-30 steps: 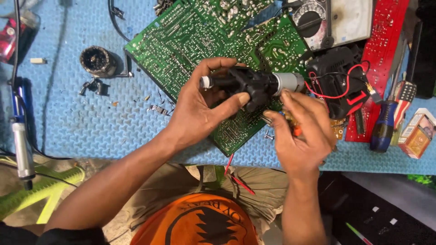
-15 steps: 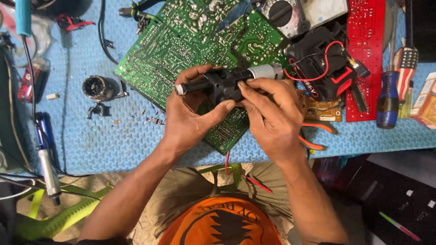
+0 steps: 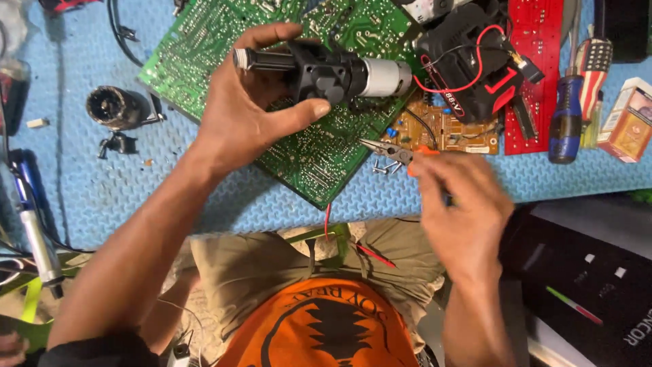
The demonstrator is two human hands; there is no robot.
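My left hand (image 3: 255,112) grips a black motor and gearbox assembly (image 3: 333,73) with a silver motor can at its right end, held level above a large green circuit board (image 3: 299,153). Red and black wires run from the motor to a black tool housing (image 3: 468,71). My right hand (image 3: 462,207) is lower right, over the table's front edge, closed on small pliers (image 3: 390,153) with orange handles. Their jaws point left, near a few loose screws (image 3: 384,168) on the blue mat.
A small brown circuit board (image 3: 448,132) lies beside the green one. A red board (image 3: 533,75), screwdrivers (image 3: 567,115) and a small box (image 3: 628,122) sit to the right. A round metal chuck part (image 3: 115,107) lies left, with a pen-like tool (image 3: 34,231) at the left edge.
My right hand has left the motor assembly and dropped toward the table's front edge with the orange-handled pliers. My left hand keeps its grip on the assembly.
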